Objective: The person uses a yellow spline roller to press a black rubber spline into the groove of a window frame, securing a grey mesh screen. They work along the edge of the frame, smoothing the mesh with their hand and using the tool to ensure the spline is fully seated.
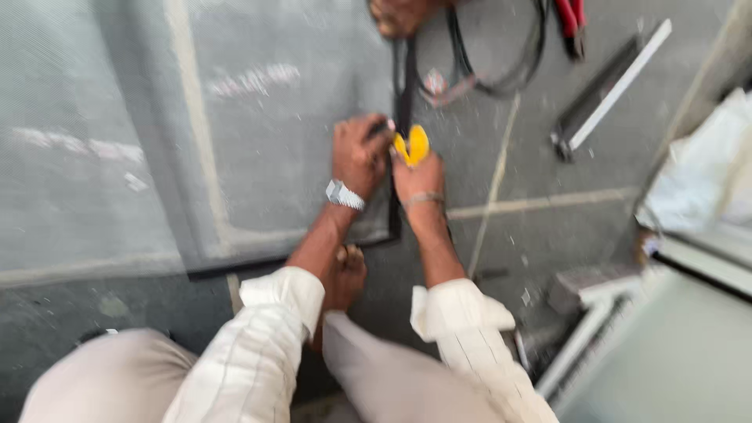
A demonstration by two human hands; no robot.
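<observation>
My left hand, with a watch on its wrist, presses down on the black edge strip of a large mesh screen frame lying on the floor. Beside it, my right hand grips a small yellow tool at the same strip. A black cord runs from the hands toward the top. My bare foot rests on the frame's lower corner. The frame is blurred by motion.
Another person's foot stands at the top edge. Coiled black cable and red-handled pliers lie beyond it. A metal bar lies to the right; white frame sections and a white sheet at the right.
</observation>
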